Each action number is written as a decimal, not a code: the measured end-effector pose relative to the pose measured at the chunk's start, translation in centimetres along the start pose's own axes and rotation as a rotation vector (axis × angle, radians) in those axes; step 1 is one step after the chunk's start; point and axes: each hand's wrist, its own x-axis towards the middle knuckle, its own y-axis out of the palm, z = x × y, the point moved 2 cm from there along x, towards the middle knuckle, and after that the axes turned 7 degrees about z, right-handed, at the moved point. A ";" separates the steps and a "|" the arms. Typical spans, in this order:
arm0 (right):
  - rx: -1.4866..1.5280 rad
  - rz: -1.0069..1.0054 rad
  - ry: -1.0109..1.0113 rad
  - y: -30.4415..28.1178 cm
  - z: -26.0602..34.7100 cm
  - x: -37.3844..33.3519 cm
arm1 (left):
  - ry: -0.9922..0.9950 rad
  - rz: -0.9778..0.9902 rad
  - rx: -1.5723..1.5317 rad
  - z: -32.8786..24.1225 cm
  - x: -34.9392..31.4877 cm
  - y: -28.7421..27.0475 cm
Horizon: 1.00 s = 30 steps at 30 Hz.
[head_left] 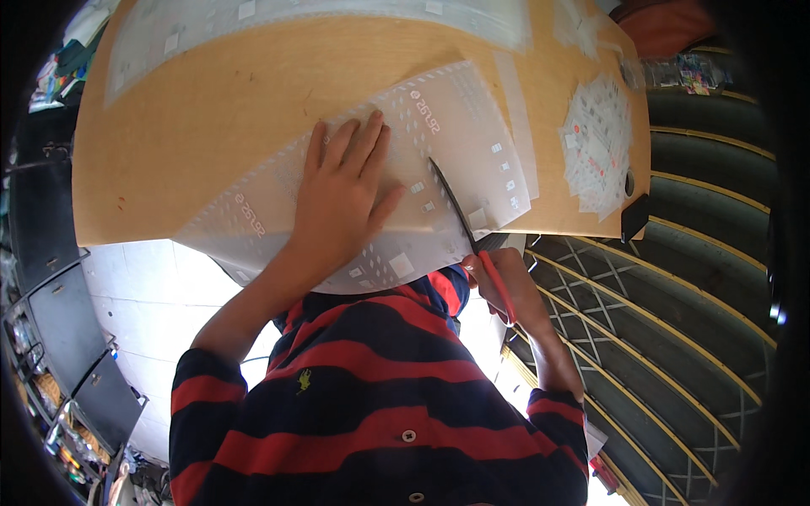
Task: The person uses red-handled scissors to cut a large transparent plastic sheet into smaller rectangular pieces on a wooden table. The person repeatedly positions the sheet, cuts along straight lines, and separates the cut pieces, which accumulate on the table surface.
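Note:
A translucent printed plastic sheet [472,110] lies over the near edge of the table, its lower part hanging toward my body. My left hand [342,190] rests flat on the sheet's middle, fingers stretched out and slightly apart. In my right hand [515,282] are scissors [456,198] with red handles and dark blades. The blades lie along the sheet at its right part, pointing away from me; whether they are parted is hard to make out. The fingers of my right hand are wrapped round the handles.
The wooden table [211,126] has a large translucent sheet [321,21] along its far side. A pile of small cut printed pieces [597,143] sits at the right, beside a narrow clear strip [516,126]. Dark cabinets [72,329] stand at left; yellow-edged dark slats [666,278] are at right.

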 end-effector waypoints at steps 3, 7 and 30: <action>0.014 -0.039 0.039 0.0 -0.2 -0.7 | -0.048 0.037 -0.025 -1.1 -0.3 0.4; -0.059 -0.035 -0.153 -0.1 -0.8 -0.3 | -0.032 0.018 0.002 -0.8 -0.6 1.0; 0.034 -0.043 0.001 -0.7 2.4 0.1 | -0.034 0.034 -0.070 -0.5 -0.9 1.0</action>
